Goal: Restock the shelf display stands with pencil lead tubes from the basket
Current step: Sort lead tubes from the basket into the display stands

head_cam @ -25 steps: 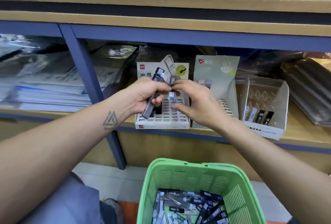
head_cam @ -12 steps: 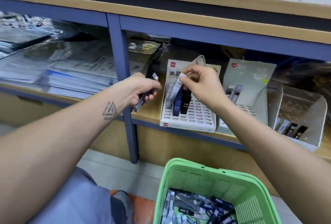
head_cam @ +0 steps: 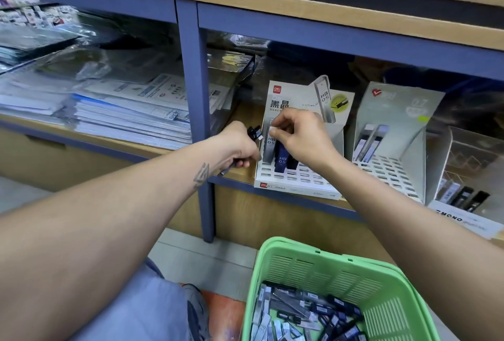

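Note:
A white slotted display stand (head_cam: 297, 177) sits on the shelf with a silver HB 0.5 tube (head_cam: 268, 147) and a blue tube (head_cam: 281, 159) standing in its back row. My right hand (head_cam: 298, 137) pinches the top of the silver tube at the stand. My left hand (head_cam: 240, 145), just left of the stand, is shut on a few dark lead tubes (head_cam: 255, 133) that stick out above and below the fist. The green basket (head_cam: 321, 267) below holds several loose tubes.
A second grey stand (head_cam: 395, 133) with two tubes and a third stand (head_cam: 463, 204) with dark tubes sit further right. Stacks of plastic-wrapped paper (head_cam: 109, 106) fill the left bay. A blue shelf post (head_cam: 196, 111) stands beside my left hand.
The view shifted and my head moved closer. My right hand has lowered the silver tube into the stand's back row; my left hand stays beside the stand, holding its tubes.

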Demonstrator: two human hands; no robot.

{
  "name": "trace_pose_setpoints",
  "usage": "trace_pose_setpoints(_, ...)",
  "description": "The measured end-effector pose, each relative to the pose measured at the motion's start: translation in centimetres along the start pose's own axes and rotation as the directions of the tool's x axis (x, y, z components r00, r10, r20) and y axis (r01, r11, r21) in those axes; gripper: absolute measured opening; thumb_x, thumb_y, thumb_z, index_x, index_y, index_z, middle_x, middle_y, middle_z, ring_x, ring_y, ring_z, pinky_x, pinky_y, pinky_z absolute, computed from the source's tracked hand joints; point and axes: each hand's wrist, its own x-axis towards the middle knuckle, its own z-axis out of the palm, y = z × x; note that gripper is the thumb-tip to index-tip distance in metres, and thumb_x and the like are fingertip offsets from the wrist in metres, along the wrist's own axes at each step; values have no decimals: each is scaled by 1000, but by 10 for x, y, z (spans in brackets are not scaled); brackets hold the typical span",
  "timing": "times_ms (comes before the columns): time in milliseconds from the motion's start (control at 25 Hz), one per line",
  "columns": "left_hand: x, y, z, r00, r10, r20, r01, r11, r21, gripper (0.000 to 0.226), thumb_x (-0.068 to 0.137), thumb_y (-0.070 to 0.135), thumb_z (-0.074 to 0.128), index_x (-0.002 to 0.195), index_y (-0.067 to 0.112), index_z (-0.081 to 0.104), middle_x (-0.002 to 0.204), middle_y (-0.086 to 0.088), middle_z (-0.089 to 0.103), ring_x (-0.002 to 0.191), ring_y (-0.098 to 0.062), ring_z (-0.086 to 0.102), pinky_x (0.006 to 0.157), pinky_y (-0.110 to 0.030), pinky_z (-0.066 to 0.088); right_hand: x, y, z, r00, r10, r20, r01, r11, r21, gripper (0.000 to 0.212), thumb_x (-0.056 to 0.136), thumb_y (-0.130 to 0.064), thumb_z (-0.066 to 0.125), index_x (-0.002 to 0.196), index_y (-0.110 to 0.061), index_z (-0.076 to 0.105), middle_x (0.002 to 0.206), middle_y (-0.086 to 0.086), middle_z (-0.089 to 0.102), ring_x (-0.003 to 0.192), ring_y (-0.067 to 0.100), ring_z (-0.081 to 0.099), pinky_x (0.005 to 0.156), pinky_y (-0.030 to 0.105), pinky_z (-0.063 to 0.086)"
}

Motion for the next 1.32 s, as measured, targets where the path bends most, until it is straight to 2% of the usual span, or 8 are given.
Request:
trace_pose_setpoints(160,4,-2,7,1000,8,0,-8,1000,15,18,83,-1,72,83,7,56,47,-6,53,45,-19,45,46,-24,36,-4,0,1,999,-44,1,44,999,18,8,85,-22,79,89,-26,73,77,-13,68,73,3,61,75,34,56)
trace_pose_setpoints(280,4,-3,8,1000,-4,-13,4,1000,13,16,82,-2,72,82,6,58,44,-6,52,44,-18,44,52,-28,37,-9,2,4,998,-60,-9,61,997,44,10,84,-20,80,88,-26,73,76,-13,69,71,5,62,74,36,56)
trace_pose_setpoints(440,1,-2,7,1000,-15,-15,16,1000,10,17,84,-2,74,83,4,58,41,-5,53,35,-14,42,41,-21,36,-9,5,6,998,-7,-64,13,996,89,10,85,-16,79,86,-24,73,77,-13,70,74,11,64,76,42,56)
trace_pose_setpoints(640,0,-2,6,1000,-18,-10,18,1000,10,18,83,-3,72,79,6,57,41,-5,53,34,-14,41,40,-19,35,-9,6,7,1000,1,-31,2,996,91,11,82,-21,81,81,-27,72,76,-13,71,73,11,65,74,43,56)
trace_pose_setpoints(1000,1,-1,8,999,-30,-23,31,999,28,16,81,-4,73,80,5,59,41,-7,54,32,-14,39,41,-18,34,-4,2,7,1000,1,-16,-1,1000,-24,1,84,-25,79,85,-24,79,85,-7,74,85,17,66,80,41,55)
trace_pose_setpoints(1200,2,-1,8,999,-43,-24,43,999,18,15,81,-4,72,82,4,59,42,-8,54,34,-15,39,45,-21,34,3,-10,5,999,26,21,-20,975,-221,6,86,-27,72,81,-26,76,88,-2,74,89,25,64,73,32,49)
trace_pose_setpoints(1320,2,-2,8,998,-51,-25,51,999,13,16,82,-4,72,81,4,59,42,-7,53,34,-15,39,45,-21,33,5,-16,4,996,79,35,-65,952,-299,8,86,-25,70,79,-25,73,87,1,73,89,28,65,74,35,52)
